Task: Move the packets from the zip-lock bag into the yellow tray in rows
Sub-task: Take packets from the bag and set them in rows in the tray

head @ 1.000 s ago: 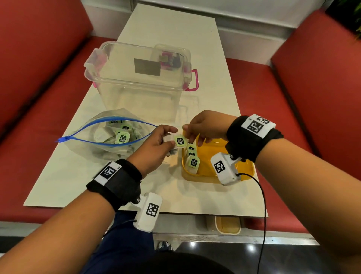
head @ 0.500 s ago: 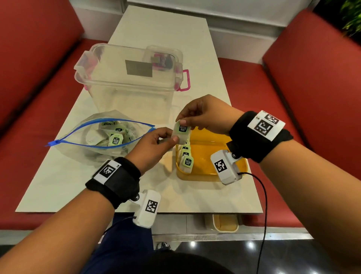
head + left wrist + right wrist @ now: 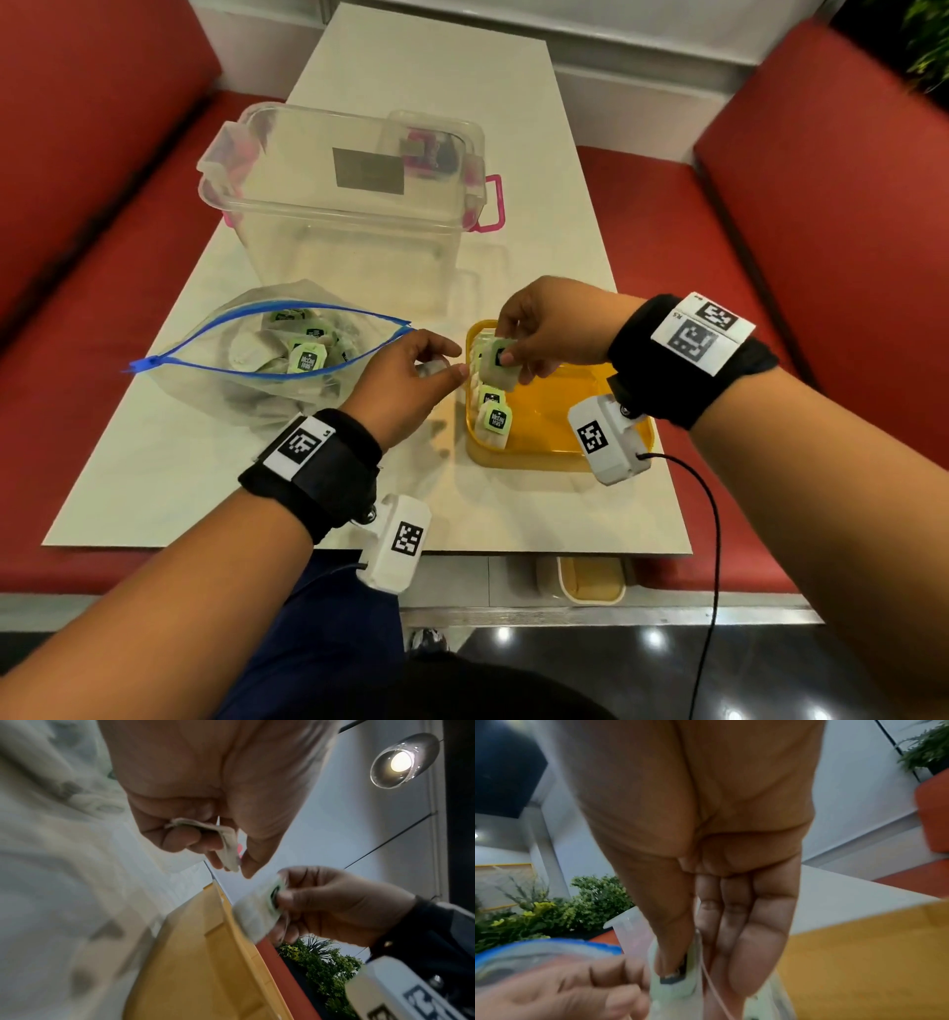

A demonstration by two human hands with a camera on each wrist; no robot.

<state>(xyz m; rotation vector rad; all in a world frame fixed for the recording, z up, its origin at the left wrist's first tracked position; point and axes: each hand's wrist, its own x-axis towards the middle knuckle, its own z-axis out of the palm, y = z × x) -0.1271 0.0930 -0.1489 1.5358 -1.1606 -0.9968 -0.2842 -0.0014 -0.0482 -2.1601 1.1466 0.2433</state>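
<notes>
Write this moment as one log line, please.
right hand: pinches packet over tray | left hand: holds another packet | bag: open, packets inside

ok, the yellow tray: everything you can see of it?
The yellow tray looks like glossy, shallow plastic with rounded corners and a raised rim. It sits flat on the white table near the front right edge. One row of packets stands along its left wall; the rest is bare. The right hand hovers over its far-left corner.

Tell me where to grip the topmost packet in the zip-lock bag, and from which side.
Pinch the packet by its green label end, which stands uppermost. Come from above through the zip-lock bag mouth, which gapes upward; its walls likely block a sideways reach.
</notes>
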